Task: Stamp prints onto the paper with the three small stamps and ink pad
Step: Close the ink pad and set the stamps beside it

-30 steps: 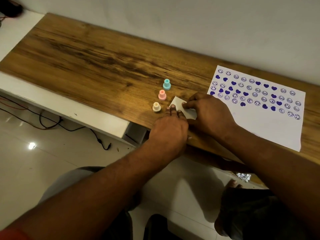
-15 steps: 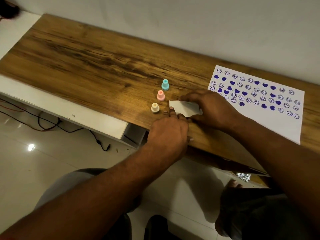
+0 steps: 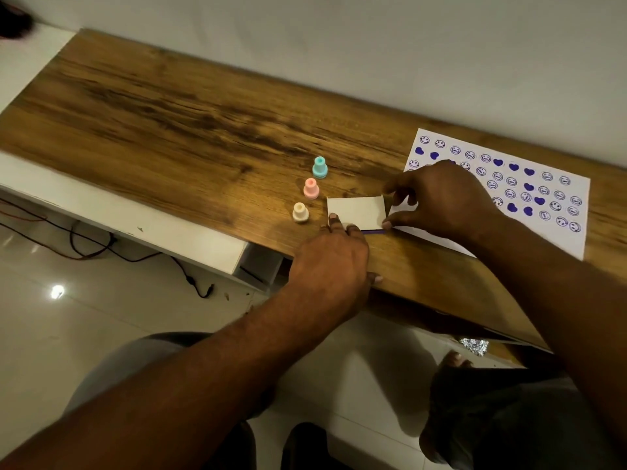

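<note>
Three small stamps stand upright in a slanted row on the wooden table: a teal stamp [image 3: 319,167], a pink stamp [image 3: 310,188] and a cream stamp [image 3: 300,212]. Just right of them lies the white ink pad [image 3: 355,212], its lid nearly flat with a purple strip showing along its near edge. My left hand [image 3: 334,262] presses fingertips on the pad's near-left corner. My right hand [image 3: 441,198] pinches the lid's right edge between thumb and fingers. The white paper [image 3: 556,225], covered with purple smileys and hearts, lies to the right, partly under my right hand.
The wooden table [image 3: 190,130] stands against a white wall, its near edge just behind my left hand. A white shelf [image 3: 118,212] sits lower on the left. Cables [image 3: 101,245] trail on the tiled floor below. My knees are under the table's edge.
The ink pad's lid, tilted up half a second ago, has come down nearly flat. My right hand moved to its right edge; my left hand stayed at the near corner.
</note>
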Demonstrator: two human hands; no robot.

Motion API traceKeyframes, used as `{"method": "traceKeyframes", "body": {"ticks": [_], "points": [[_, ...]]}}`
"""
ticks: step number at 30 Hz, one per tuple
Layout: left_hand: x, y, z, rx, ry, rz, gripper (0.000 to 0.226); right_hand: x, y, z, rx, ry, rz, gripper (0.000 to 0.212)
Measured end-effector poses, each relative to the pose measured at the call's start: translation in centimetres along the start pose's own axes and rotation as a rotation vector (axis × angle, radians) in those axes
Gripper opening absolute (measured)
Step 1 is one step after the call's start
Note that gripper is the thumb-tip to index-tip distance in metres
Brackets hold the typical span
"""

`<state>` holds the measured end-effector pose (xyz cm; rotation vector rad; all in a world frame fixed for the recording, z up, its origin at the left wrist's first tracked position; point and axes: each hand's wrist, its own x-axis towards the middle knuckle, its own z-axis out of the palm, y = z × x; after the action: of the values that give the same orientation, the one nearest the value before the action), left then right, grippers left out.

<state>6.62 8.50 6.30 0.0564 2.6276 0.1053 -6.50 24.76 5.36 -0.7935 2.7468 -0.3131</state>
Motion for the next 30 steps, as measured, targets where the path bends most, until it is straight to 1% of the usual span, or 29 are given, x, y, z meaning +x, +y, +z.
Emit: {"method": "traceKeyframes", "body": {"ticks": [4,10,13,15,20,25,27,30], "points": [[-0.1,0.1,-0.1,-0.030,0.002,0.011,0.088,0.1,-0.7,0.1,0.043,-0.021,-0.031,0.049],[-0.3,0.4,0.2,-0.080,0.031,0.046,0.081,0.3,-1.5,0.7,0.039,0.050,-0.084,0.033],[-0.3,0.4,0.4,-0.102,0.016,0.074,0.082,-0.1,-2.4,0.4,0.007,0.050,-0.120,0.033],[-0.3,0.3,0.3,-0.101,0.017,0.089,0.083,-0.4,-2.9,0.2,-0.016,0.060,-0.120,0.038],[-0.5,0.3,0.4,-0.150,0.051,0.151,0.074,-0.6,-4.2,0.4,-0.014,0.047,0.009,0.070],[-1.0,0.3,0.6,-0.210,0.040,0.189,0.065,-0.9,-4.9,0.6,-0.059,-0.010,0.027,0.098],[-1.1,0.3,0.5,-0.217,0.060,0.202,0.062,-1.0,-5.4,0.7,-0.096,-0.013,0.026,0.102],[-1.1,0.1,0.3,-0.226,0.082,0.207,0.061,-0.9,-5.9,1.0,-0.127,-0.004,0.021,0.099]]}}
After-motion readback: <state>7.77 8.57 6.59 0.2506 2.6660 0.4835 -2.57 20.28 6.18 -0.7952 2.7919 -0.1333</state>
